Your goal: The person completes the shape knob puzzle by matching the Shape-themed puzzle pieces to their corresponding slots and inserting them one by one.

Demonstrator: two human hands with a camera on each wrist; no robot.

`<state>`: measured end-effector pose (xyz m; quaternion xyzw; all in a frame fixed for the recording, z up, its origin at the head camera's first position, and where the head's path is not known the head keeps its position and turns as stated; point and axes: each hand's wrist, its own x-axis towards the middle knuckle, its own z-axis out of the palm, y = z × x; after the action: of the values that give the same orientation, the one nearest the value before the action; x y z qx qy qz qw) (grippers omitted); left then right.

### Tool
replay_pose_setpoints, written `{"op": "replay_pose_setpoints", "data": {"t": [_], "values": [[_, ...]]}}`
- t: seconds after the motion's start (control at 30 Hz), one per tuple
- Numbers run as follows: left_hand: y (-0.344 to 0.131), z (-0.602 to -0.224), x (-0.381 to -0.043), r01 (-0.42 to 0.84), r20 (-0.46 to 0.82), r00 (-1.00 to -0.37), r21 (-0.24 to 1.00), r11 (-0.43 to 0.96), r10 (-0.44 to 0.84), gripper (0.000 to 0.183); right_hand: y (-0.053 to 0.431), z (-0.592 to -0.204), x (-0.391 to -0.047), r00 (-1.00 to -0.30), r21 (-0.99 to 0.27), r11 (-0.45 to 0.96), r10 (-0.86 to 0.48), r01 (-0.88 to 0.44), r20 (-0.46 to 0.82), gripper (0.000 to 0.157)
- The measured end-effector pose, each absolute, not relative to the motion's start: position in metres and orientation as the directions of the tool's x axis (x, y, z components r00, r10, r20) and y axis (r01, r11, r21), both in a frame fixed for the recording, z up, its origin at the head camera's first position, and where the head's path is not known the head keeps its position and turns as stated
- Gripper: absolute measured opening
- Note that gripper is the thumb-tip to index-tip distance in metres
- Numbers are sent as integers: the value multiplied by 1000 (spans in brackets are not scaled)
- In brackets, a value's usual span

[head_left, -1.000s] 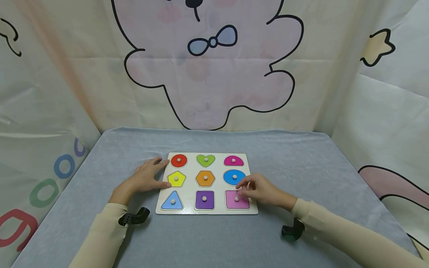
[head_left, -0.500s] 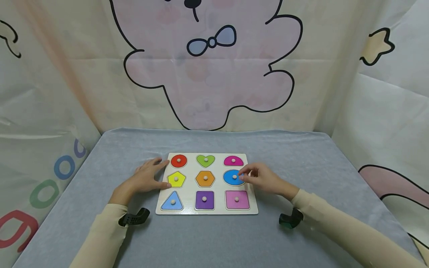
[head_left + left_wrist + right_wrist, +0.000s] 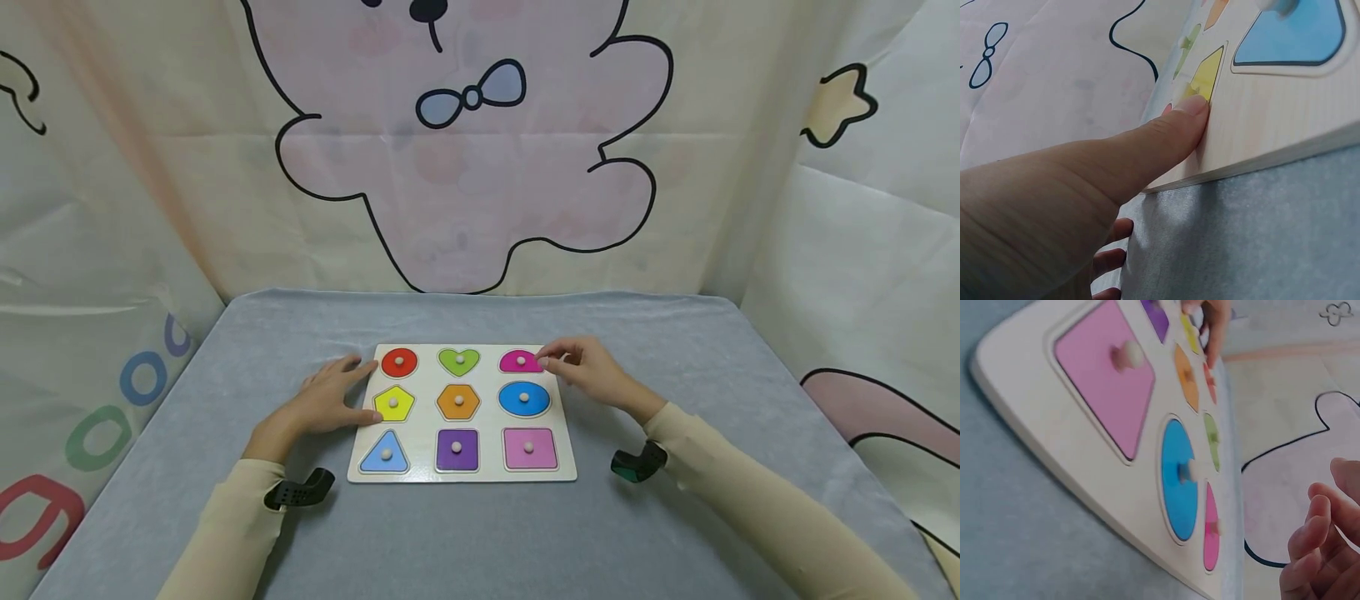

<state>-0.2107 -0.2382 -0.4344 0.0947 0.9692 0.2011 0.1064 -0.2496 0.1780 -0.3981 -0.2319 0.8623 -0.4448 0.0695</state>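
Note:
A white wooden peg puzzle board (image 3: 480, 455) lies on the table, with several coloured knobbed shapes seated in it. My left hand (image 3: 326, 400) rests at its left edge, the thumb (image 3: 1172, 134) on the board's top beside the yellow pentagon (image 3: 393, 403). The other fingers spread toward the red circle (image 3: 399, 362). My right hand (image 3: 588, 367) is over the top right corner, its loosely bent fingertips overlapping the magenta semicircle (image 3: 517, 361) in the head view. In the right wrist view nothing shows between those fingers, and the blue oval (image 3: 1177, 494) and pink square (image 3: 1100, 381) sit flat.
A grey-blue cloth (image 3: 450, 542) covers the table. Around it hang pale printed curtains (image 3: 465, 183) with a cartoon figure. Also in the board are a green heart (image 3: 459, 361), an orange hexagon (image 3: 458, 401), a purple square (image 3: 457, 450) and a light blue triangle (image 3: 385, 454).
My right hand has moved away from me along the board's right side, from the pink square past the blue oval to the magenta semicircle. The left hand and the board stay put.

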Motion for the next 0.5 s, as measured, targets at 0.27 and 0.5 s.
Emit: {"op": "replay_pose_setpoints", "data": {"t": [0.27,0.5], "values": [[-239,-434,-211,137,-170,-960,406,903,222,96,175,-401,-262,-914,-829,476,-395,-294,98,28],[-238,-434,-210,146,-166,-959,408,901,230,96,170,-407,-268,-926,-854,434,-356,-286,129,26]]}}
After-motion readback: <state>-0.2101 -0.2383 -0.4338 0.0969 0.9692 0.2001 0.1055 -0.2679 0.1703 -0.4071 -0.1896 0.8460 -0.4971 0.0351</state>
